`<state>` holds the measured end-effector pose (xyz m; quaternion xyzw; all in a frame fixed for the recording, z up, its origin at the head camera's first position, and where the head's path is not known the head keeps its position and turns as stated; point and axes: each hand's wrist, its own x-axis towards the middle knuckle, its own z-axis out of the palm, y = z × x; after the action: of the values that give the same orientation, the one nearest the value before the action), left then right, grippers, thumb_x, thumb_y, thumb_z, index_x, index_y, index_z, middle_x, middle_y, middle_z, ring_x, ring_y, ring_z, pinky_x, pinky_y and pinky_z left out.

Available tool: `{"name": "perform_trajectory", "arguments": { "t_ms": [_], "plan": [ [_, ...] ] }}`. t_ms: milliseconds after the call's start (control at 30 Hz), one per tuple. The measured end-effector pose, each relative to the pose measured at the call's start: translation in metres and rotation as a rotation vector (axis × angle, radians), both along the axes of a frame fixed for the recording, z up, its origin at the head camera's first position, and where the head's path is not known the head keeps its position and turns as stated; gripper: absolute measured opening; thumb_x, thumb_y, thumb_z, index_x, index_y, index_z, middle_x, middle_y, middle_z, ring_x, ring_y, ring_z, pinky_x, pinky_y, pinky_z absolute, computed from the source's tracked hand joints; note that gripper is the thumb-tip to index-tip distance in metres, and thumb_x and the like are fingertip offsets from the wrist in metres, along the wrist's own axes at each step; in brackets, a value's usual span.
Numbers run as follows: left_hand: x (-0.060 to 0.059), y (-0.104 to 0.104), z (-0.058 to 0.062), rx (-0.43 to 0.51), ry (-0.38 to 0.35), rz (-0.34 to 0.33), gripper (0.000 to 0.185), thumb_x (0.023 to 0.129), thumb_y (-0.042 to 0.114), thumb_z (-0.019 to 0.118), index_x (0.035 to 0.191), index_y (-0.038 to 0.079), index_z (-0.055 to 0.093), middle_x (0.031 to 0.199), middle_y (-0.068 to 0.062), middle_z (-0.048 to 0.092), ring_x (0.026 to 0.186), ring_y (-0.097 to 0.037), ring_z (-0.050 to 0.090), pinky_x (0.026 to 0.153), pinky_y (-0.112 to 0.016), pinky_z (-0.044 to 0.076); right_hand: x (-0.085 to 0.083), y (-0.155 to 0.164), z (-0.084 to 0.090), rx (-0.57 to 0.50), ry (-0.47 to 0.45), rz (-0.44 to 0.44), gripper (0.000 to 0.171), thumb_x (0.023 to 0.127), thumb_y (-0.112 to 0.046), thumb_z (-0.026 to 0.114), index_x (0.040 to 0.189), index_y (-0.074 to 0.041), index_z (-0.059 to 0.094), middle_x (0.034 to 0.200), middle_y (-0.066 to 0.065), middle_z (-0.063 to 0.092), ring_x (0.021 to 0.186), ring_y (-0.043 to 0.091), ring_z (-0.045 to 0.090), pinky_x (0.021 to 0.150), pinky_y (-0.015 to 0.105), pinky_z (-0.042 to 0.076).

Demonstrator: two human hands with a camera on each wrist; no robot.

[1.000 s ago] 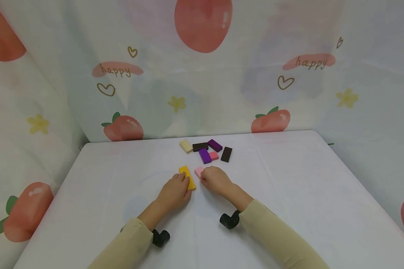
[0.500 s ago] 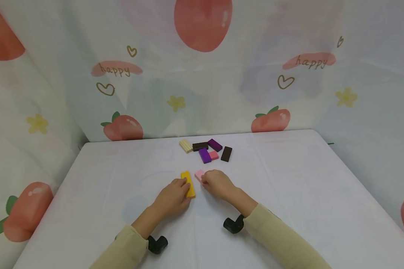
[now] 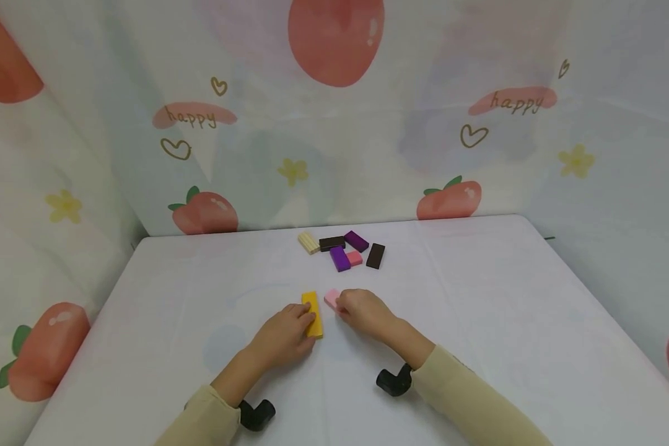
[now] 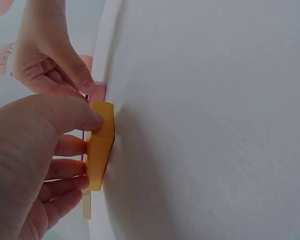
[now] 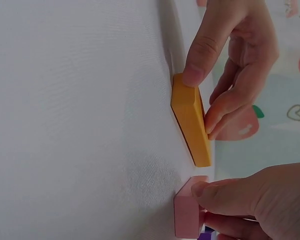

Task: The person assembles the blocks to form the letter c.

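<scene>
A yellow block (image 3: 310, 298), like a bar of modelling clay, lies at the middle of the white table. My left hand (image 3: 281, 337) holds it, thumb at the near end and fingers along its upper face. In the left wrist view the thumb presses on the end of the yellow block (image 4: 101, 150). Just right of it is a pink block (image 3: 331, 297), pinched between the thumb and fingers of my right hand (image 3: 368, 313). The right wrist view shows the pink block (image 5: 186, 215) flat on the cloth, apart from the yellow one; my fingers hide part of it.
Farther back lie a ridged cream block (image 3: 308, 243), a dark block (image 3: 332, 243), another dark block (image 3: 375, 256), purple blocks (image 3: 340, 259) and a coral pink block (image 3: 355, 257). A printed curtain (image 3: 357, 155) hangs behind the white table (image 3: 479, 297).
Both hands have drawn nearer to me along the table, bringing the yellow and pink blocks with them. The yellow block has turned straighter. The blocks at the back stay put.
</scene>
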<state>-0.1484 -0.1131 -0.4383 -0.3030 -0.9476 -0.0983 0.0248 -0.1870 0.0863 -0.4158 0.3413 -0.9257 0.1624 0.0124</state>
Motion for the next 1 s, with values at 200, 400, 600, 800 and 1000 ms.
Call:
{"name": "perform_trajectory", "arguments": {
  "t_ms": [200,400,600,800,1000],
  "plan": [
    [0.0018,-0.0039,-0.0011,0.018,-0.011,-0.007,0.040,0.084,0.027,0.062,0.114,0.001,0.063,0.122,-0.014,0.055,0.113,-0.026,0.049,0.094,-0.037,0.042,-0.0017,-0.0002,0.0015,-0.008,-0.012,0.025,0.003,0.080,-0.003,0.069,0.079,-0.005,0.067,0.070,-0.001,0.056,0.063,0.012,0.049,0.062,0.022,0.048],
    [0.0026,-0.0052,0.0002,0.038,-0.023,-0.025,0.040,0.083,0.027,0.064,0.113,0.000,0.064,0.121,-0.014,0.055,0.112,-0.026,0.050,0.094,-0.037,0.042,-0.0018,0.0009,0.0032,-0.002,-0.040,0.026,0.008,0.080,-0.002,0.069,0.088,-0.004,0.070,0.080,0.003,0.063,0.072,0.015,0.057,0.073,0.027,0.051],
    [0.0043,-0.0066,0.0017,0.042,-0.031,-0.028,0.040,0.083,0.027,0.064,0.114,0.001,0.064,0.122,-0.014,0.055,0.113,-0.025,0.050,0.094,-0.037,0.042,-0.0021,0.0008,0.0029,0.009,-0.045,0.037,0.012,0.080,0.000,0.068,0.091,-0.004,0.070,0.084,0.005,0.064,0.077,0.017,0.059,0.077,0.030,0.051],
    [0.0042,-0.0086,0.0040,0.041,-0.037,-0.040,0.041,0.083,0.026,0.064,0.116,0.001,0.063,0.123,-0.013,0.055,0.113,-0.024,0.050,0.094,-0.036,0.042,-0.0030,0.0016,0.0020,0.008,-0.029,0.060,0.011,0.081,0.001,0.067,0.090,-0.004,0.071,0.080,0.003,0.062,0.073,0.015,0.056,0.076,0.028,0.051],
    [0.0044,-0.0102,0.0038,0.065,-0.030,-0.062,0.041,0.084,0.025,0.064,0.116,0.000,0.063,0.123,-0.013,0.054,0.113,-0.024,0.049,0.094,-0.036,0.042,-0.0005,0.0033,0.0011,0.016,-0.034,0.064,0.013,0.080,0.004,0.066,0.088,-0.005,0.071,0.078,0.002,0.061,0.070,0.014,0.054,0.074,0.027,0.051]
  ]
}}
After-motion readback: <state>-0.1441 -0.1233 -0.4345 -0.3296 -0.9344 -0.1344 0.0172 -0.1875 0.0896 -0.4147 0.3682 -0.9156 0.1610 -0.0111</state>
